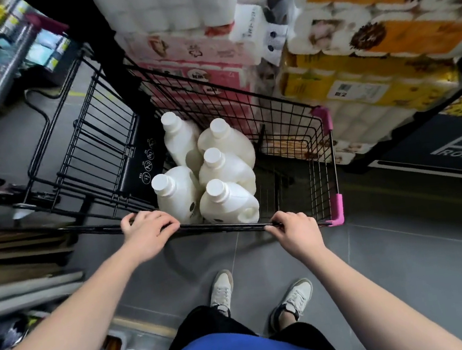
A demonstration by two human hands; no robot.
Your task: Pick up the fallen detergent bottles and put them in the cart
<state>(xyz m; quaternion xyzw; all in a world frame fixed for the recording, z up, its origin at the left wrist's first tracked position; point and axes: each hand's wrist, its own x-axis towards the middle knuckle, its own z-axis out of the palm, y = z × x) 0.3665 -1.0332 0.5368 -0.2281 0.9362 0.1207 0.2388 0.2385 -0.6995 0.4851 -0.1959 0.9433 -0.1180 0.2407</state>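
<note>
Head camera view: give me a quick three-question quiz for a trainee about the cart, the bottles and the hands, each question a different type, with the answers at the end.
1. Count: how many white detergent bottles stand in the cart?
2. True or false: the left hand is holding one of the bottles.
3. Choose one: what does the right hand grip? A) the cart's near rim; B) a bottle cap; C) a pack of paper rolls.

Key
1. Five, all upright with caps on.
2. False. It grips the cart's near rim.
3. A.
</note>
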